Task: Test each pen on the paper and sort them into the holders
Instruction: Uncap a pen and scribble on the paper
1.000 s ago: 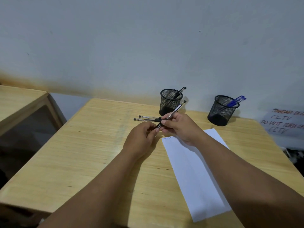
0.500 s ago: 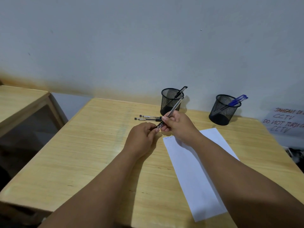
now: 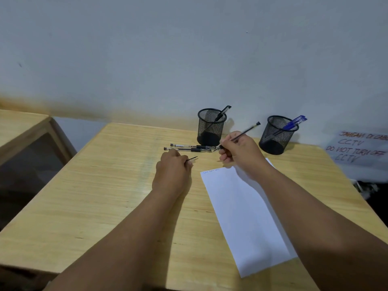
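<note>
My right hand (image 3: 239, 151) grips a clear black pen (image 3: 244, 132) in a writing hold, its tip just above the table beyond the white paper (image 3: 245, 215). My left hand (image 3: 172, 173) rests on the table, fingers closed on the pen's black cap (image 3: 192, 159). Two more black pens (image 3: 189, 148) lie side by side behind my hands. The left mesh holder (image 3: 211, 127) has one black pen in it. In the right mesh holder (image 3: 277, 134) stand blue pens (image 3: 294, 122). Small scribbles mark the paper's top edge.
The wooden table (image 3: 105, 196) ends against a pale wall. A second wooden table (image 3: 19, 127) stands to the left across a gap. A handwritten sign (image 3: 359, 148) leans at the far right.
My hands have pulled apart: the cap came off the pen and stays in my left hand, while my right hand has turned the uncapped pen into a writing hold.
</note>
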